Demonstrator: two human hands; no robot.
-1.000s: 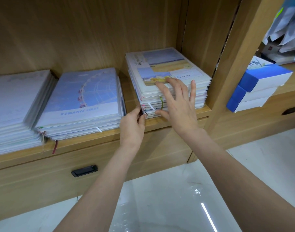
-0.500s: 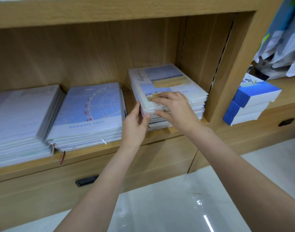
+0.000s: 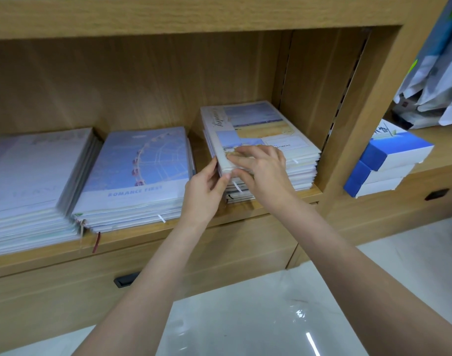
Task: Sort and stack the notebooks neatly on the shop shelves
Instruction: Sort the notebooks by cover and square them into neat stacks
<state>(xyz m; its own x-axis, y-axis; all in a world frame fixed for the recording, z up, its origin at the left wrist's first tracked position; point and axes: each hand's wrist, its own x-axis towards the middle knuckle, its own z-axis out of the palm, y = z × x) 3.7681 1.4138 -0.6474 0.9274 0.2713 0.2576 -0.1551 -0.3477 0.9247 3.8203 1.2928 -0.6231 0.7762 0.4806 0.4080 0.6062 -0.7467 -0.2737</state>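
Both hands work the right-hand notebook stack (image 3: 261, 140), against the shelf's side wall (image 3: 320, 80). The left hand (image 3: 204, 191) pinches its near-left corner, steadying it; the right hand (image 3: 263, 170) curls over the top covers (probably squaring edges).
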